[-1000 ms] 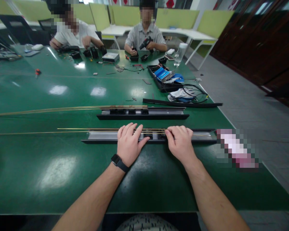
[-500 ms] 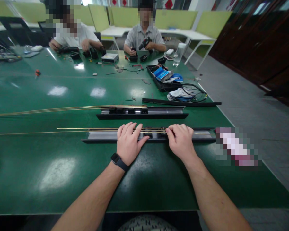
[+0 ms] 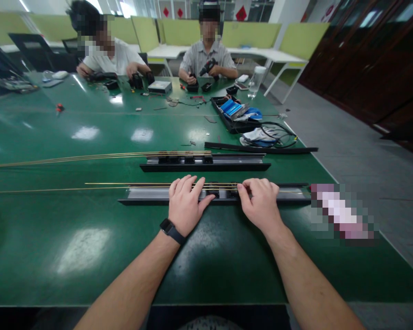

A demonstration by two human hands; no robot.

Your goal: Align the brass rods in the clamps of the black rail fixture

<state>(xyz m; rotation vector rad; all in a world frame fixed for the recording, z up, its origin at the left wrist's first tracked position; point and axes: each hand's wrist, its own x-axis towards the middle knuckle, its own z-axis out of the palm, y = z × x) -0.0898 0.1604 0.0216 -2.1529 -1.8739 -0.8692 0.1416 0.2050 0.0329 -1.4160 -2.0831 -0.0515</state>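
A long black channel with a silvery inner floor [image 3: 151,192] lies across the green table in front of me. My left hand [image 3: 186,201] rests over its middle, fingers stretched toward the far wall and thumb along the near side. Thin brass-coloured rods [image 3: 106,184] run under those fingers, over small black blocks [image 3: 212,191] seated in the channel. At the rods' right ends, my right hand [image 3: 259,199] has thumb and index finger pinched together. Its other fingers are curled, and the exact contact between fingertips and rods is partly hidden.
Behind lies a second channel [image 3: 206,167] with blocks and long rods [image 3: 72,157]. Farther off are a black strip [image 3: 261,149], gloves [image 3: 265,136] and a black tray [image 3: 229,123]. Two people sit across the table, one holding a power drill [image 3: 209,66]. A blurred pink item [image 3: 340,211] lies right.
The whole view has shifted slightly. Both hands keep their places on the channel and rods, with no clear change of grip.
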